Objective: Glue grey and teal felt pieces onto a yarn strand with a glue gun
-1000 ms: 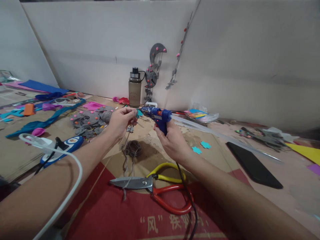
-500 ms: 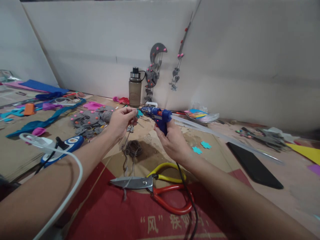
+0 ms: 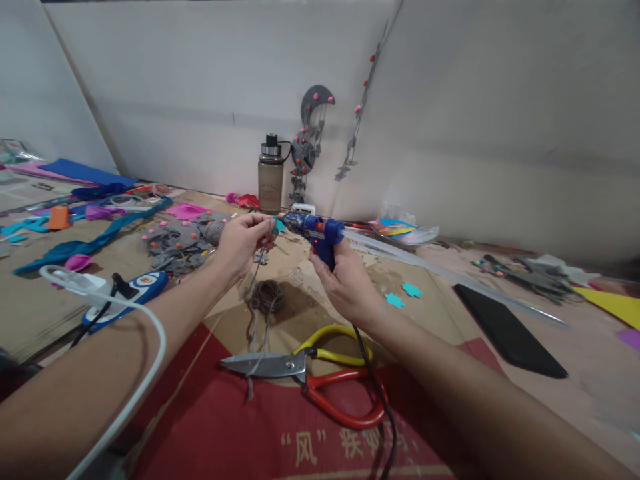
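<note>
My right hand [image 3: 345, 277] is wrapped round the grip of a blue glue gun [image 3: 315, 230], with long clear glue sticks [image 3: 430, 263] trailing from its back end. Its nozzle points left, close to the fingertips of my left hand [image 3: 247, 243]. Those fingers pinch a small teal cut-out [image 3: 277, 227] and grey yarn that hangs down. Below lies a loose coil of grey yarn [image 3: 269, 297]. Scissors [image 3: 295, 365] with one yellow and one red handle rest in front of me, a yarn end across their blades. Two teal cut-outs [image 3: 403, 295] lie right of my right hand.
A bottle [image 3: 270, 177] stands at the back, beside a hanging grey moon-shaped ornament [image 3: 316, 100]. A black phone-like slab [image 3: 510, 330] lies to the right. On the left are a blue-and-white power strip [image 3: 127, 300], a white cable [image 3: 155, 333] and felt scraps.
Both hands stay almost where they were, the glue gun's nozzle still near the left fingertips. The hanging string on the wall has turned slightly.
</note>
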`<state>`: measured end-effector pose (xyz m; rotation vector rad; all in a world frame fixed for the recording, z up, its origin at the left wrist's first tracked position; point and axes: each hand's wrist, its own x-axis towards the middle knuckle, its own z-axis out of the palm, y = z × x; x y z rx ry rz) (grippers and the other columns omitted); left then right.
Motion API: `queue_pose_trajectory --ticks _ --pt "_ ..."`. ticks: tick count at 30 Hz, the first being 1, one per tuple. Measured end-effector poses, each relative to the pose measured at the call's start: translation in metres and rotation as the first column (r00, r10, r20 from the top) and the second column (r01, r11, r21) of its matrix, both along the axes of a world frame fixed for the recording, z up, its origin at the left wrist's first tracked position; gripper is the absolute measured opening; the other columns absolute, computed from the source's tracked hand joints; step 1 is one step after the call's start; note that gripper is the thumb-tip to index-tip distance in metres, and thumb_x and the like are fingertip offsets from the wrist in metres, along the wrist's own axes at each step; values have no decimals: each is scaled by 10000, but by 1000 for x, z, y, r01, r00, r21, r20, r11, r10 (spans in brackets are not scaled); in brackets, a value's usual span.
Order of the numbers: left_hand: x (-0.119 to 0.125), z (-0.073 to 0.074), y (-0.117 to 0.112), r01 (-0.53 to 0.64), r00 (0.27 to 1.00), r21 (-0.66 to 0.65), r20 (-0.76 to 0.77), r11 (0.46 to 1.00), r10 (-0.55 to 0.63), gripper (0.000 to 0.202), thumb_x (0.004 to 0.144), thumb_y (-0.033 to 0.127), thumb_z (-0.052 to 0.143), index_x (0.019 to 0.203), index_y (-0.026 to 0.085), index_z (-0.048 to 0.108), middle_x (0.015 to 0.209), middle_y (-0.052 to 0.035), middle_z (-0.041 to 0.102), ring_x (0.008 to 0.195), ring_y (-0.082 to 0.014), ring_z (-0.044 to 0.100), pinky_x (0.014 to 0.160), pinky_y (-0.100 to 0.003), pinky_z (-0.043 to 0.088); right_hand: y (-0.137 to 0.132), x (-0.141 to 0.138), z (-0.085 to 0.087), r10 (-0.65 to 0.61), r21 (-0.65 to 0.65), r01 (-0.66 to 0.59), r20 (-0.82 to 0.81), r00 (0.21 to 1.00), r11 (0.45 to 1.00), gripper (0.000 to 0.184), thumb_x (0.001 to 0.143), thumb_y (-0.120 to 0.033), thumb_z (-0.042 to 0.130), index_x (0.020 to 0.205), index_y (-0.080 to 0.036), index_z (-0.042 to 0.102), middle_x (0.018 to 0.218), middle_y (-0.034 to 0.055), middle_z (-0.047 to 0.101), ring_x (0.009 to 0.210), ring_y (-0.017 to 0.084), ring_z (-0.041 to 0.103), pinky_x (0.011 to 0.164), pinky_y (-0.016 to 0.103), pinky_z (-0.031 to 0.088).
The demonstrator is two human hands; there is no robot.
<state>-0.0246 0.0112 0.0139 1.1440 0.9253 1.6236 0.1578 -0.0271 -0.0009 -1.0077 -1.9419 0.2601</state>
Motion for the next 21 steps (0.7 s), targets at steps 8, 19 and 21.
queue_pose_trajectory --ticks 8,19,21 --pt "0 0 0 6 1000 3 -9 1000 -6 176 590 215 738 625 119 596 484 9 534 419 -74 477 402 -190 366 1 1 -1 2 4 -2 5 1000 1000 219 861 -270 449 1055 -175 483 900 106 602 782 224 546 731 402 461" --pt "0 -2 1 19 999 -7 -33 1000 -19 196 587 242 748 646 118 608 500 9 534 432 -75 481 410 -191 378 0 1 0 8 20 -8 -7 1000 1000 239 864 -260 451 1090 -187 482 958 109 603 834 232 546 780 420 459" --pt "0 -2 1 20 999 -8 -35 1000 -21 190 590 241 744 648 118 611 498 10 534 430 -75 479 409 -192 379 0 1 0 4 22 -3 -5 1000 1000 239 866 -264 448 1090 -188 480 956 109 603 835 234 548 775 416 459"
